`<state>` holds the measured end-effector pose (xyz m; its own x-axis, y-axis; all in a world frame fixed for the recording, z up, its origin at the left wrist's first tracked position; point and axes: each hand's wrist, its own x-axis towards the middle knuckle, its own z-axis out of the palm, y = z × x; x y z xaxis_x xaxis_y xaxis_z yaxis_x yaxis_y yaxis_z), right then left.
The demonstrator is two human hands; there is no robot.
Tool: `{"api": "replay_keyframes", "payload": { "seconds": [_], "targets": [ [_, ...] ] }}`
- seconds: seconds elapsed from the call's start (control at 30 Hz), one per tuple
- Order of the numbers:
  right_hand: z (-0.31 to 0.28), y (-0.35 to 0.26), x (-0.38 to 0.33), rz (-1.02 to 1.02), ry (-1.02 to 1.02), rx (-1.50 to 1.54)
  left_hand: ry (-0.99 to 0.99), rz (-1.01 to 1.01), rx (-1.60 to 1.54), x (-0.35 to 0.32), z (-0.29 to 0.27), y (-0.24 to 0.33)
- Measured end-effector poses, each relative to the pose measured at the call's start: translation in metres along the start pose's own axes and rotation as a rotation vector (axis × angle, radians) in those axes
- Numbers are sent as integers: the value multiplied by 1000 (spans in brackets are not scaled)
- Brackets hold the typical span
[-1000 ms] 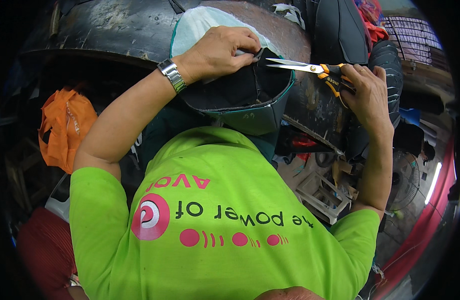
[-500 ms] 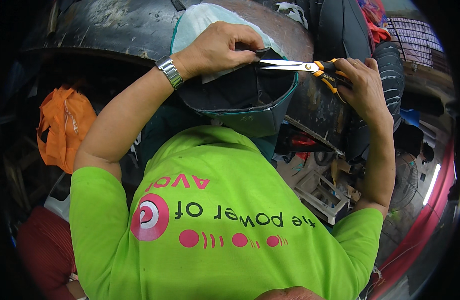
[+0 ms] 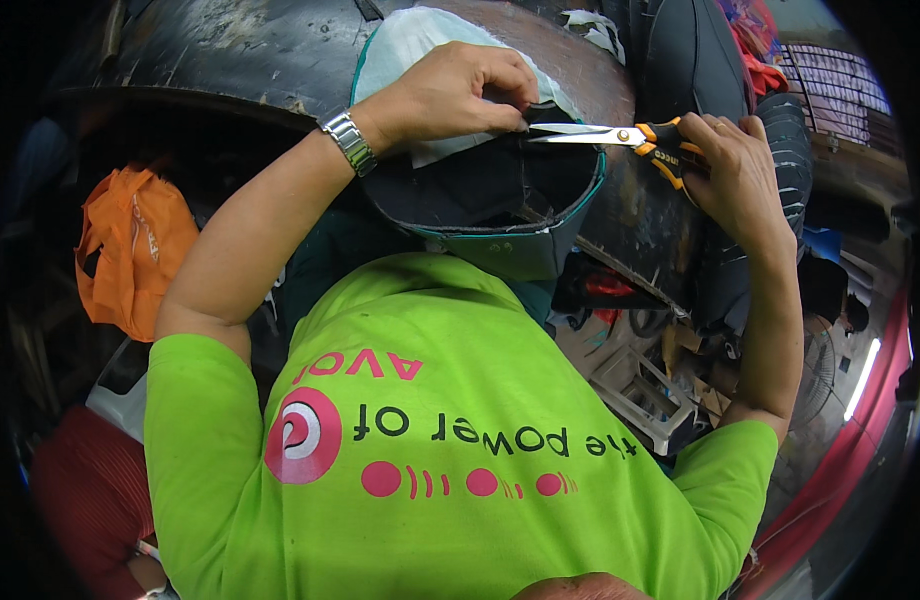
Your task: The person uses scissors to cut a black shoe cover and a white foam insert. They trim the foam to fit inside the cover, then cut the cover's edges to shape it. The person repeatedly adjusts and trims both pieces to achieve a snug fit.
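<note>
A dark sewn fabric piece (image 3: 510, 252) with green edging stands opened up at the table's near edge, its inside black. A pale whitish lining (image 3: 420, 40) spreads from its far side. My left hand (image 3: 465, 92), a metal watch on its wrist, is closed in a pinch on the fabric piece's far rim; the fingertips partly hide the pinched part. From the right, my right hand (image 3: 735, 175) grips the orange-and-black handles of a pair of scissors (image 3: 625, 136). The narrow blades are slightly parted and point left, their tips close to my left fingertips.
The worn dark table (image 3: 240, 50) stretches across the back. Black padded pieces (image 3: 685, 60) stand at right. An orange bag (image 3: 135, 255) hangs at left, above a person's red-clad part (image 3: 90, 500). A grey plastic crate (image 3: 645, 400) and a fan (image 3: 818, 375) are lower right.
Both hands, the scissors and the fabric piece appear slightly farther right, along with the whole view. The grips look the same, and the blades stay slightly parted.
</note>
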<state>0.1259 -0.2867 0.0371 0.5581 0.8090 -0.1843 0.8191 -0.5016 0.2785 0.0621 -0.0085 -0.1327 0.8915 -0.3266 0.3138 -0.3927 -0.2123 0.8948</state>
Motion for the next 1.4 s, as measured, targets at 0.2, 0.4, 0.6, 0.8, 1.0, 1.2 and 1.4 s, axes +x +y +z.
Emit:
{"api": "replay_keyframes", "payload": {
  "seconds": [0.2,0.4,0.6,0.8,1.0,1.2,1.4],
  "targets": [
    [-7,-9,-5,9,17,4,23,-5,55,0,2,0],
    [2,-5,4,-105,48,7,0,-30,54,0,2,0],
    [11,4,10,-157,29,14,9,0,22,3,1,-5],
    [21,5,-4,-72,150,127,17,-44,-66,7,-11,-11],
    [66,-40,-24,555,125,1394,193,-108,-493,6,-7,-23],
    [95,-130,-52,864,123,2176,353,-37,-678,13,9,-39],
    [102,-139,-44,873,353,2604,403,63,-203,-1,10,16]
  ]
}}
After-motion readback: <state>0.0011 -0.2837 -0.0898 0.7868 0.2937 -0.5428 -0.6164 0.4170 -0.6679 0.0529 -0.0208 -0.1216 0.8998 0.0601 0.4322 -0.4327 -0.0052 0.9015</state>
